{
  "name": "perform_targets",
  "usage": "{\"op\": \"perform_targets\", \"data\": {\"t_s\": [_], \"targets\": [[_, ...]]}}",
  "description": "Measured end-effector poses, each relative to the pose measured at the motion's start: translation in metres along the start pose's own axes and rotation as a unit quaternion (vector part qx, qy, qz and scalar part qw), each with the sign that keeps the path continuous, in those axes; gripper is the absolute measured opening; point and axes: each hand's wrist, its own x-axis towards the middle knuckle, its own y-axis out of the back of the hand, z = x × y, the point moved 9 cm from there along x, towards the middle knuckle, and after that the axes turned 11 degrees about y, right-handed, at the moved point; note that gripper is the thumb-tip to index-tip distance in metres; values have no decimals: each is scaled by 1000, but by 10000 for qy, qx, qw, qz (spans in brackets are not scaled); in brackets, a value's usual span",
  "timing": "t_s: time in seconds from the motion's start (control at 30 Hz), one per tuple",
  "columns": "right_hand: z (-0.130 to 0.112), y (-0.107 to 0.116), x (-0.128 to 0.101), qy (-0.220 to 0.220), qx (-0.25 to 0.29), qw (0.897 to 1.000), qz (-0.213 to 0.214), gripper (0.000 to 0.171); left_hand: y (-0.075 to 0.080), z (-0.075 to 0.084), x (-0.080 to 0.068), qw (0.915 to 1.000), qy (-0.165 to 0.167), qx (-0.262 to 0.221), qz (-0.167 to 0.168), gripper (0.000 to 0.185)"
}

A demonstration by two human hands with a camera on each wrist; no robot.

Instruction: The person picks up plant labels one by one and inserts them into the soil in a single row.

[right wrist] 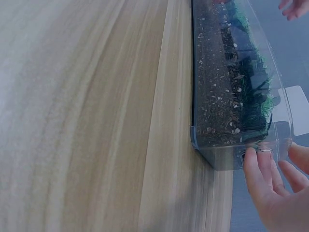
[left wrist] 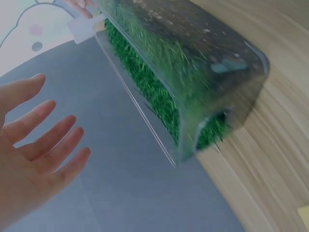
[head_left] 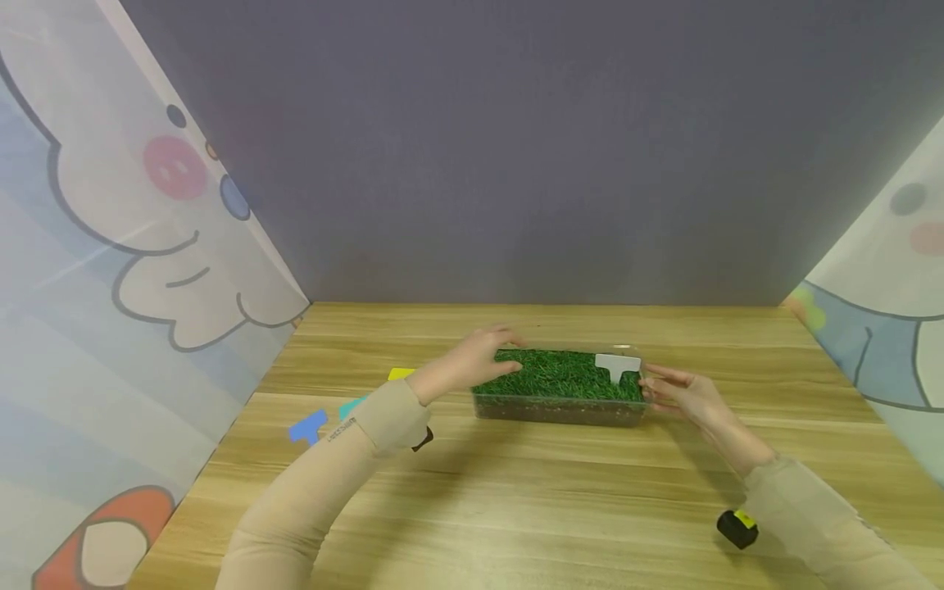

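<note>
A clear plastic box (head_left: 560, 411) stands on the wooden table, with dark soil inside and green grass (head_left: 549, 373) on top. A white T-shaped plant label (head_left: 618, 364) stands upright in the grass near the right end. My left hand (head_left: 475, 359) hovers over the box's left end, fingers spread and holding nothing; the left wrist view shows this hand (left wrist: 36, 166) apart from the box. At the right end wall, my right hand (head_left: 695, 400) touches the box with its fingertips. Its thumb lies near the rim in the right wrist view.
Left of the box lie a blue T-shaped label (head_left: 308, 426), a teal label (head_left: 351, 407) and a yellow one (head_left: 401, 373), some partly behind my left arm. A black object (head_left: 423, 441) peeks out there. A black-and-yellow object (head_left: 737, 529) lies by my right sleeve. Behind rises a grey wall (head_left: 516, 164).
</note>
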Motion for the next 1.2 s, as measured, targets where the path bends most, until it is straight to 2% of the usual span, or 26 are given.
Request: {"op": "perform_targets", "data": {"t_s": [0.23,0.4,0.67,0.73,0.83,1.0,1.1,1.2], "targets": [[-2,0,-2,2,-4,10000,41,84,11,-21,-16,9994,75,-267,230,36],[-1,1,-1,128,29,9999,25,76,16,-36,-23,9991,166,-233,326,35],[2,2,1,82,-70,9999,21,94,20,-63,-28,9986,234,-300,364,33],[-1,0,0,55,-69,10000,15,94,20,-74,-29,9983,374,-319,309,32],[-6,-3,-3,89,-52,9999,-38,87,18,-95,-30,9966,714,-359,187,32],[-7,-3,-2,134,69,9999,19,79,15,-127,-35,9898,1309,-569,-12,34],[-4,-1,-1,129,126,9998,46,81,14,-139,-37,9881,1415,-605,-62,34],[-6,-2,-2,219,117,9997,-38,76,14,-146,-39,9890,1375,-533,-87,33]]}}
